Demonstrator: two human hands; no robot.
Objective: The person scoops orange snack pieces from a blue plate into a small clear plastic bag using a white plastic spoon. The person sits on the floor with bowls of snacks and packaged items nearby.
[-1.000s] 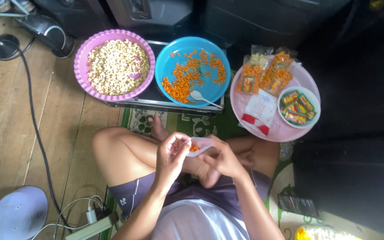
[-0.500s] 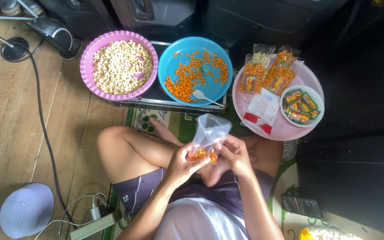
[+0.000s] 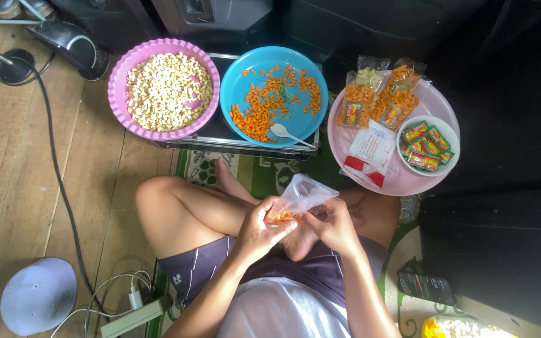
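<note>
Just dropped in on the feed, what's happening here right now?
A person sits cross-legged on the floor, both hands on a small clear plastic bag with orange snacks at its bottom. The left hand cups it from below; the right hand pinches its side. In front sit a purple bowl of pale nuts, a blue bowl of orange snacks with a white spoon, and a pink tray of filled packets.
</note>
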